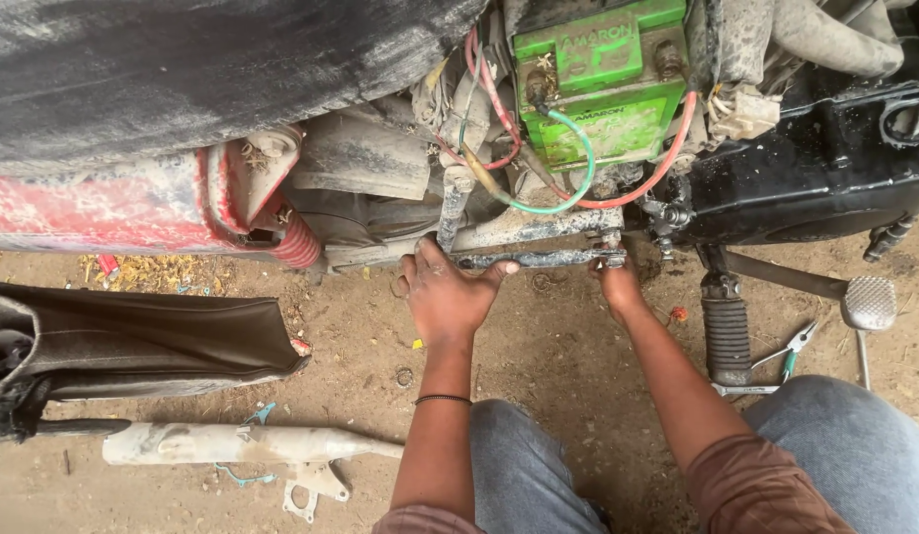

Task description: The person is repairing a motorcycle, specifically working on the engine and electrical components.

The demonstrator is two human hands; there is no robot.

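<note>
A dusty motorcycle stands stripped before me, with a green battery [603,84] and red and green wires exposed in its frame. A long grey metal rod [544,259] runs level under the frame tube [524,229]. My left hand [445,297] grips the rod's left end, thumb and fingers wrapped over it. My right hand [618,282] holds the rod's right end where it meets the frame. A thin black band sits on my left wrist.
A removed exhaust pipe [242,445] lies on the dirt at lower left, beside a dark seat [133,341]. Green-handled pliers [791,348] lie near a ribbed footpeg [725,336] and a pedal [868,302]. My knees in jeans fill the bottom edge.
</note>
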